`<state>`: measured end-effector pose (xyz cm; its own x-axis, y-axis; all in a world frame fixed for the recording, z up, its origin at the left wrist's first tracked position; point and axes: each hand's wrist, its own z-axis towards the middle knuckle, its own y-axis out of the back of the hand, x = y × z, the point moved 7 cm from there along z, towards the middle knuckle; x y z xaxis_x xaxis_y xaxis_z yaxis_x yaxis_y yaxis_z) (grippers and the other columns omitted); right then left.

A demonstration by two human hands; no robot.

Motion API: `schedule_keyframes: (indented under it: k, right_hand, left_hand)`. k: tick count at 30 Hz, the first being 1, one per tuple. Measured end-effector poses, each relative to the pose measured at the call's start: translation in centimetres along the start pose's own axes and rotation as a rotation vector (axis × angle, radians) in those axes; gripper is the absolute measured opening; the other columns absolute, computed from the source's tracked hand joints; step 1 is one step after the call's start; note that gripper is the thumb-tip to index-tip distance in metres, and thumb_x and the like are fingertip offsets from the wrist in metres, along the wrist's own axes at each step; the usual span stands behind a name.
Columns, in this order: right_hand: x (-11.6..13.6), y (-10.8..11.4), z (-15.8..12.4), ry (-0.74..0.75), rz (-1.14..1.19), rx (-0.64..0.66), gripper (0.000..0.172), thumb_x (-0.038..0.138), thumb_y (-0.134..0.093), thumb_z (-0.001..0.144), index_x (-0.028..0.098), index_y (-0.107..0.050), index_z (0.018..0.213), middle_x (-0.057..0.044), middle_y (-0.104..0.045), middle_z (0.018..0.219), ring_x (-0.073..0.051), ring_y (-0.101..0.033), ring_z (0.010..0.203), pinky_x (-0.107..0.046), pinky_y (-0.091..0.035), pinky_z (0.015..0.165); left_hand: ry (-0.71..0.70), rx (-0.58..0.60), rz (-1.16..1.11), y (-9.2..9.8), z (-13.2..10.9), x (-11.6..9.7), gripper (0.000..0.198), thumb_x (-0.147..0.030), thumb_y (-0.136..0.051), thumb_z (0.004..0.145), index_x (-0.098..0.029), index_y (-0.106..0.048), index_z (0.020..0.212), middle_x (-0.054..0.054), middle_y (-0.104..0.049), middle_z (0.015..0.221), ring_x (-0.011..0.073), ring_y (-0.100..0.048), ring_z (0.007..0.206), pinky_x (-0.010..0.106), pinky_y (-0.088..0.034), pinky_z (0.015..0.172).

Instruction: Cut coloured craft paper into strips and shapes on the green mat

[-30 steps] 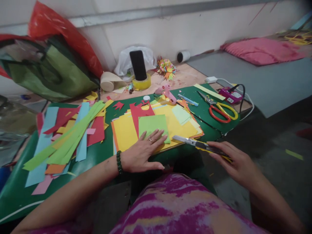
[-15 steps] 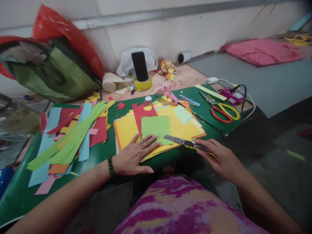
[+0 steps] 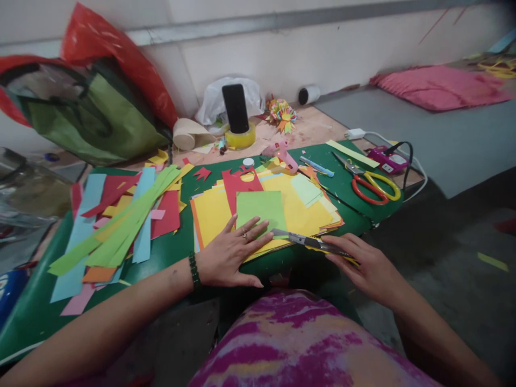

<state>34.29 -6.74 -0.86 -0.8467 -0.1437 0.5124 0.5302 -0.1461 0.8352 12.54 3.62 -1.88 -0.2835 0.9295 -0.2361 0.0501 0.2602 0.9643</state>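
My left hand (image 3: 231,255) lies flat with fingers spread, its fingertips over the lower part of a green sheet of paper (image 3: 260,207). That sheet rests on a stack of yellow paper (image 3: 209,215), overlapping a red cut-out sheet (image 3: 236,185). My right hand (image 3: 363,263) is wrapped round a utility knife (image 3: 318,243) with a yellow and black handle. Its blade is out and points left, the tip beside my left fingers at the green sheet's lower edge. I cannot tell whether the blade touches the paper.
Paper strips (image 3: 133,220) in several colours lie at left on the green table (image 3: 161,269). Scissors (image 3: 368,183), a pink glue gun (image 3: 284,156) and a purple power socket (image 3: 389,159) sit at right. A phone (image 3: 236,109) leans upright on a tape roll (image 3: 241,137) behind.
The utility knife's blade has come lower, toward the green sheet's bottom edge and close to my left fingers. My left hand has shifted slightly right; the view has moved a little too.
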Motion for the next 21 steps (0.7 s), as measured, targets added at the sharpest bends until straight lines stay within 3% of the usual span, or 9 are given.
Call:
schedule_keyframes:
  k: [21]
  right_hand:
    - [1.8, 0.0, -0.4, 0.125, 0.020, -0.033, 0.026, 0.027, -0.048, 0.097, 0.021, -0.058, 0.120, -0.005, -0.065, 0.090, -0.014, -0.067, 0.074, -0.024, -0.054, 0.064]
  left_hand:
    - [0.004, 0.060, -0.063, -0.5, 0.3, 0.3, 0.099, -0.082, -0.039, 0.079, -0.022, -0.018, 0.155, 0.017, -0.017, 0.160, 0.0387, -0.017, 0.146, 0.064, -0.001, 0.113]
